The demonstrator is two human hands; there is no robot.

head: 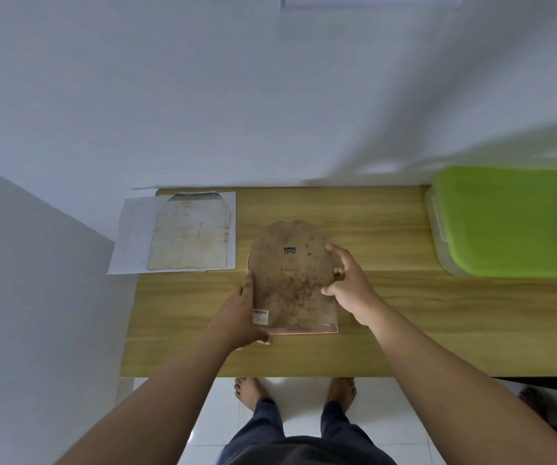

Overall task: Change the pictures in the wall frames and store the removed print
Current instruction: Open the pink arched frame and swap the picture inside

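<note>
On the bench (388,297), by size:
Box (505,219): lid on, far right; likely for storage
Prints (190,236): far left, apart
Frame (292,280): centre, face-down, exposing its back
Left hand (242,313): fingers steady the frame's edge
Right hand (351,283): fingers curled at its other edge

Frame back (292,280): brown board w/ dark reddish speckles, small black hanger, white barcode label, pink edge. Print (190,234): yellowed cream, grey top band, on white paper (126,243). Tabletop (388,313): light wood grain. Box lid (512,219): bright green.
</note>
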